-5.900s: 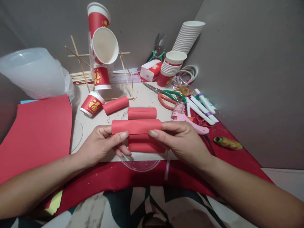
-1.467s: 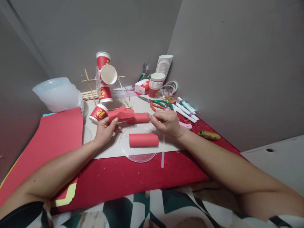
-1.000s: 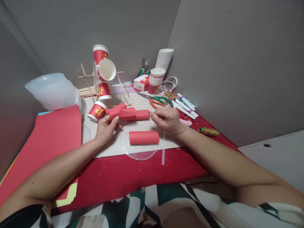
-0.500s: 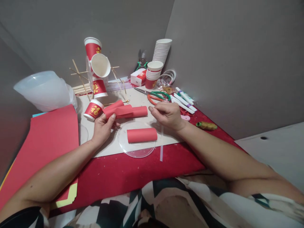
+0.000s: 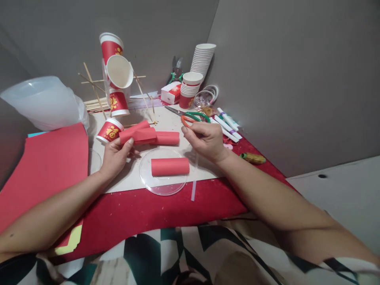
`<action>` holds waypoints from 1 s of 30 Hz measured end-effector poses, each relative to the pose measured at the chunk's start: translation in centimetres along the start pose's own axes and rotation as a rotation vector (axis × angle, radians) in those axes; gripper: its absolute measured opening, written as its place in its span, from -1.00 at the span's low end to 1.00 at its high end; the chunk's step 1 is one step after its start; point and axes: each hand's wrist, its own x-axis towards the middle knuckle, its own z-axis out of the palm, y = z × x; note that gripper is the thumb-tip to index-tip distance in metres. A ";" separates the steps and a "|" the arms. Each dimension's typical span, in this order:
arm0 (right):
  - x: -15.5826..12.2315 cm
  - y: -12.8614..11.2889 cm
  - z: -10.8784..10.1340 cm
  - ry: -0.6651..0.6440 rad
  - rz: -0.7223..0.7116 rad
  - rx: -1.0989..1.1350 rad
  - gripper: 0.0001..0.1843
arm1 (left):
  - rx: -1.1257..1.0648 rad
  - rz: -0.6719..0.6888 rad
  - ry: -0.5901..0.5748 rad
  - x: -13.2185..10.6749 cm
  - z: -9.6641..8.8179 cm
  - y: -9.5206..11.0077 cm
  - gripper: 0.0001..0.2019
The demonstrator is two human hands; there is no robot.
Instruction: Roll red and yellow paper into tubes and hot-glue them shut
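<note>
My left hand (image 5: 114, 156) is closed on the near end of a red paper roll (image 5: 138, 135), held just above the table. Two more red rolls lie against it: one in line on its right (image 5: 168, 138) and one slanting behind (image 5: 135, 127). My right hand (image 5: 204, 140) hovers at the right end of these rolls with thumb and fingers pinched together; I cannot make out whether anything is in them. Another red roll (image 5: 170, 166) lies on a clear round plastic lid (image 5: 163, 189) in front of both hands.
A red cup (image 5: 108, 131) lies on its side by my left hand. Behind stand a cup-and-stick structure (image 5: 117, 71) and cup stacks (image 5: 190, 89). Scissors (image 5: 192, 116) and markers (image 5: 227, 122) lie right, a red paper sheet (image 5: 44, 166) left, and a clear strip (image 5: 193, 192) lies near the lid.
Some seconds ago both hands held one roll close to me. Since then it has gone out beside the far rolls, and my right hand has come off its end.
</note>
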 end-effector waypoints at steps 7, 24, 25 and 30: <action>0.6 -1.2 -0.6 0.012 0.036 -0.015 -0.59 | 0.039 -0.012 0.029 -0.2 -0.2 0.5 -0.74; -0.3 0.9 0.6 -0.747 0.239 -0.382 -0.31 | -0.084 0.019 0.097 0.5 0.0 -0.3 -0.72; -0.3 0.9 0.9 -0.762 0.246 -0.384 -0.30 | -0.082 0.031 0.090 0.5 0.0 -0.3 -0.72; -0.4 1.0 1.9 -0.752 0.213 -0.382 -0.40 | -0.027 0.066 0.078 0.4 0.2 -0.4 -0.71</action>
